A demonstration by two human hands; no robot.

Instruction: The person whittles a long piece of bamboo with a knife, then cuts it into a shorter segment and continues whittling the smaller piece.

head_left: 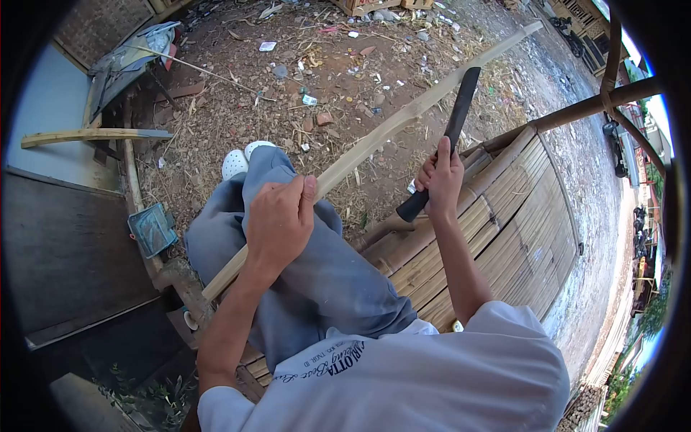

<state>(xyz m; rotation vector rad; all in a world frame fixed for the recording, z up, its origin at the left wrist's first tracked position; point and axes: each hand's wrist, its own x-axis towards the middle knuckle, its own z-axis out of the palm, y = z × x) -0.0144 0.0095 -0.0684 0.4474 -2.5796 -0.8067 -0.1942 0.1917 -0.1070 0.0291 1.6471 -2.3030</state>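
A long pale wooden strip (pixel 389 129) runs slantwise across my lap, its far end pointing up and away to the right. My left hand (pixel 277 225) is closed around it near the lower end, thumb along the top, and the short near end sticks out below my fist. In my right hand (pixel 441 178) is a dark machete (pixel 463 104), gripped by its black handle with the thumb laid upward. The dark blade points up and slightly right, its upper part close beside the strip in this view. The butt of the handle hangs below my fingers.
I sit on a bamboo-slat bench (pixel 515 205) with a pole rail at right. Littered dirt ground (pixel 324 86) lies ahead. To the left are a blue-green plastic basket (pixel 152 229), another wood piece (pixel 93 135) and a dark panel (pixel 72 252).
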